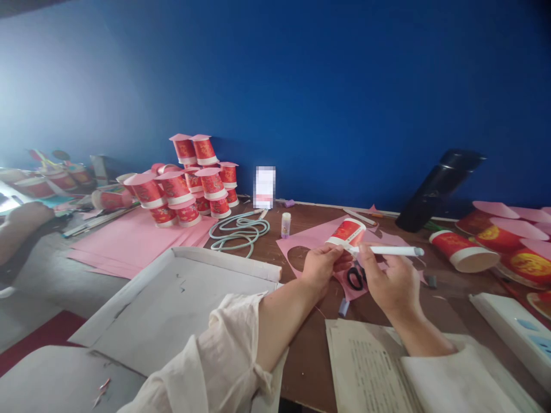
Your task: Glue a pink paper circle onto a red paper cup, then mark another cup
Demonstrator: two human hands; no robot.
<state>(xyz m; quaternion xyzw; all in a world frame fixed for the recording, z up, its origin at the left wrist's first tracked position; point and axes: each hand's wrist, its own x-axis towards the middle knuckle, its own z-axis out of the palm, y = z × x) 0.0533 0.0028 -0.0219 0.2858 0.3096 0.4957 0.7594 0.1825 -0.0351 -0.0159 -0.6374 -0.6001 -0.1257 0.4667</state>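
Near the middle of the brown table, my left hand (pixel 322 268) has its fingers closed around the lower end of a red paper cup (pixel 348 231). The cup is tilted, with a white band and printed pattern. My right hand (pixel 394 284) grips a slim white marker (pixel 394 250), its narrow end at the cup's lower edge; the exact contact is hidden by fingers. Below the hands lie black-handled scissors (pixel 354 279), partly covered, on pink paper (pixel 297 245) with round cut-outs. A glue stick (pixel 286 225) stands upright to the left.
Stacked red cups with pink tops (pixel 176 189) stand at left beside pink sheets (pixel 103 244). A white box lid (pixel 172 298) lies in front. At right are a black bottle (pixel 434 192), a lying cup (pixel 462 250) and a power strip (pixel 512 327). Another person's hand (pixel 32 221) is far left.
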